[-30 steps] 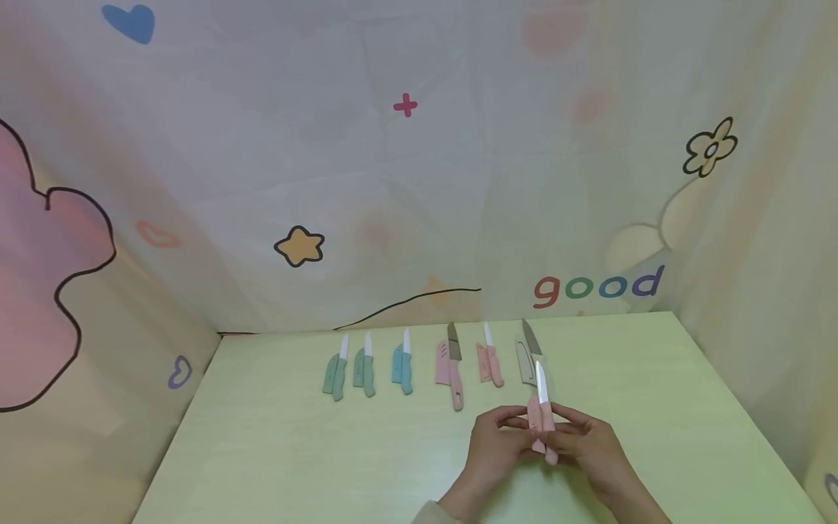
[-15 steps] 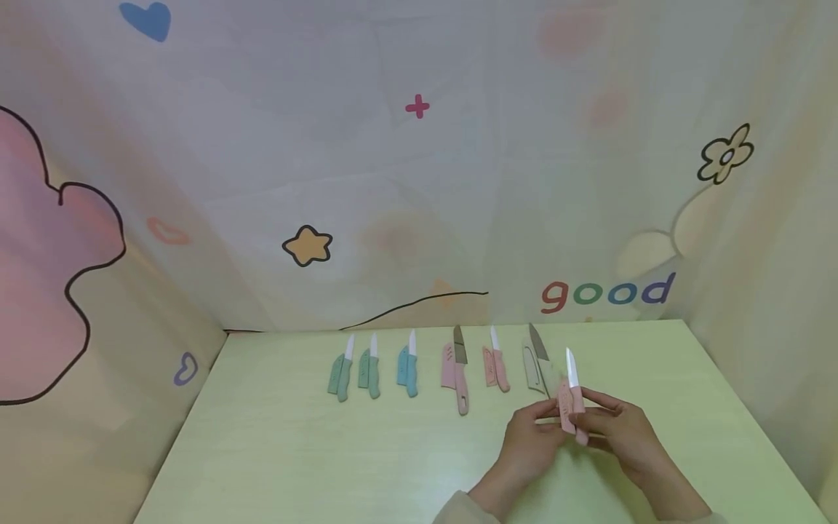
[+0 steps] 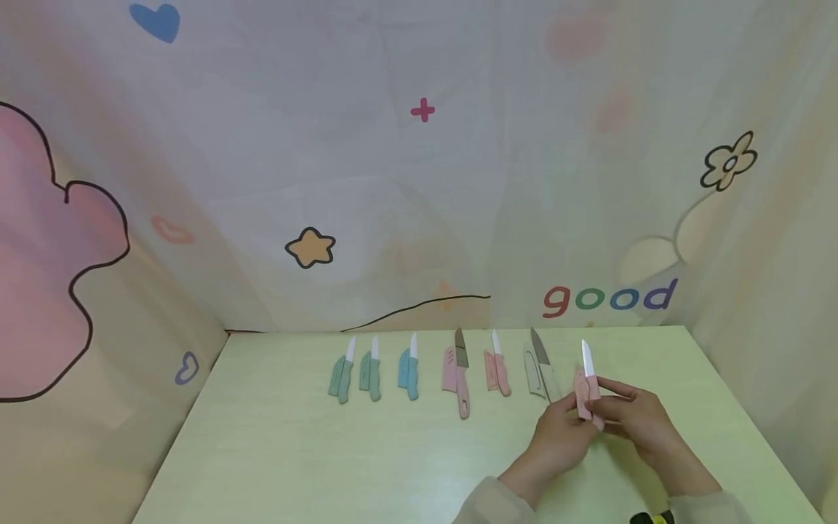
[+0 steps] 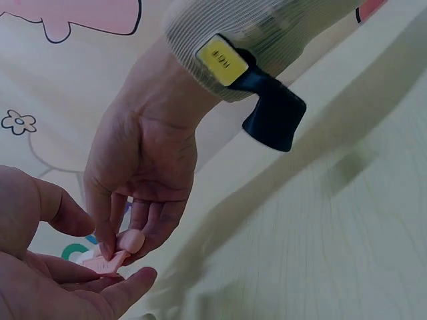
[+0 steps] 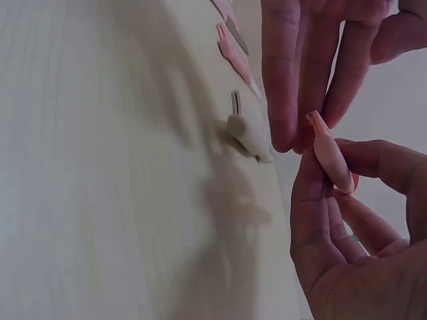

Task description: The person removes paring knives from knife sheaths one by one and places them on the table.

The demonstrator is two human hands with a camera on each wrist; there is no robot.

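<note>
My right hand (image 3: 644,422) pinches a small pink paring knife (image 3: 593,387) and its pink blade sheath (image 3: 580,402) side by side above the table, white blade pointing away. In the right wrist view the thumb and fingers close on the knife's rounded handle (image 5: 332,163). Against the sheath's left side lies my left hand (image 3: 561,437). Its fingers (image 5: 317,67) are extended and touch near the sheath, and its thumb stands apart in the left wrist view. Just left of the hands lies a white-handled knife (image 3: 550,380) with a grey blade, beside its white sheath (image 3: 534,371).
Further left along the table (image 3: 294,451), a row of bare knives lies beside their sheaths: a small pink knife (image 3: 501,375), a larger pink knife (image 3: 462,386), a blue knife (image 3: 412,375) and two green knives (image 3: 374,377). A patterned curtain (image 3: 393,182) rises behind.
Both hands have carried the pink knife and sheath to the right and away from me, past the white-handled knife. The left hand's grip has loosened to a touch. The view has shifted slightly.
</note>
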